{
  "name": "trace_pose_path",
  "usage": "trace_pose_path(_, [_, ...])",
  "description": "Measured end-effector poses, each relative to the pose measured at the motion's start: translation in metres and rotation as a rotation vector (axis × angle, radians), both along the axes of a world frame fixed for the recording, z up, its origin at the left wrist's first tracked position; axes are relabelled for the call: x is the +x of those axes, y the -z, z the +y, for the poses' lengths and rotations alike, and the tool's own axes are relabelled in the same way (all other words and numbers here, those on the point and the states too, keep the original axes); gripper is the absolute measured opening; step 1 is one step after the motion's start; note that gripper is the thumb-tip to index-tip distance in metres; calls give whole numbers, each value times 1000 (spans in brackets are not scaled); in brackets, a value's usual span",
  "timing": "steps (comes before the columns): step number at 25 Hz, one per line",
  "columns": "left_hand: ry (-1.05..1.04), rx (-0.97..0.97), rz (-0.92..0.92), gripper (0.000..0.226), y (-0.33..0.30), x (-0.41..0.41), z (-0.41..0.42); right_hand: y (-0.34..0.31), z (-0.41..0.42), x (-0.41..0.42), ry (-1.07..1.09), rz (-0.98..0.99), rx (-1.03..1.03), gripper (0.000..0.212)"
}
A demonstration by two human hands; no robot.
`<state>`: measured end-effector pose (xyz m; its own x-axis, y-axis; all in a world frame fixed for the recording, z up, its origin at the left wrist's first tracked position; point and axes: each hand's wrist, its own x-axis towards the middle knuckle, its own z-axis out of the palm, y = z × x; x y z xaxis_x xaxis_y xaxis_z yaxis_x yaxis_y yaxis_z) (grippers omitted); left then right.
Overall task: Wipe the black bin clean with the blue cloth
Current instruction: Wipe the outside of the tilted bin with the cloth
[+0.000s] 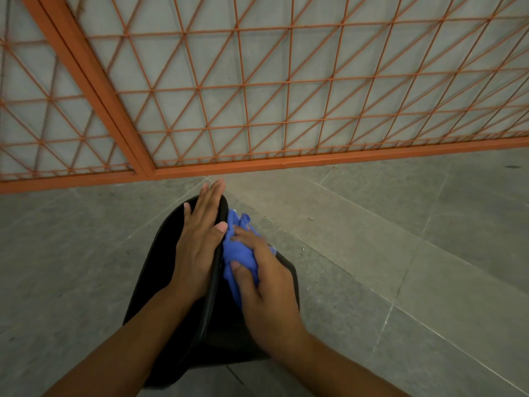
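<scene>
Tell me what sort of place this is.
Probably a paved yard or entrance area, though I can't be sure: grey stone floor tiles run up to an orange metal gate with a lattice grille.

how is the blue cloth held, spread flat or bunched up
Bunched up: the blue cloth is crumpled into a wad under the right hand, pressed against the black bin.

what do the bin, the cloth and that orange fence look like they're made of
Black bin: probably plastic, matte, with a smooth moulded rim.
Blue cloth: soft fabric, bunched and creased under the right hand.
Orange fence: likely painted metal, thin straight rods in a thicker frame.
</scene>
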<state>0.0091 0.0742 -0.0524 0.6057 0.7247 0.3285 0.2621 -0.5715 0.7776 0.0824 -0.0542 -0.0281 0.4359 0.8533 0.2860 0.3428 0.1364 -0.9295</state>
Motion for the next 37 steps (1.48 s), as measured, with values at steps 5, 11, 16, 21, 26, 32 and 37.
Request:
trace_pose_path(5, [-50, -71, -4, 63, 2, -7, 15, 2, 61, 38, -53, 23, -240, 19])
trace_pose_path(11, [-133, -63, 128, 61, 1, 1, 39, 43, 29, 55, 121, 64, -477, 17])
trace_pose_path(16, [8, -39, 25, 61, 2, -3, 19, -4, 53, 32, -49, 41, -178, 16])
trace_pose_path(21, [-86, -24, 135, 83, 6, 1, 43, 47, 60, 67, 106, 115, -455, 16])
trace_pose_path(26, [-34, 18, 137, 72, 3, 6, 31, 52, 33, 65, 179, 125, -384, 9])
trace_pose_path(32, [-49, 43, 108, 60, -1, 3, 20, 34, 68, 69, 42, 110, -337, 13])
trace_pose_path(37, [-40, 21, 133, 64, -9, 10, 13, 109, 16, 83, 300, 166, -560, 23])
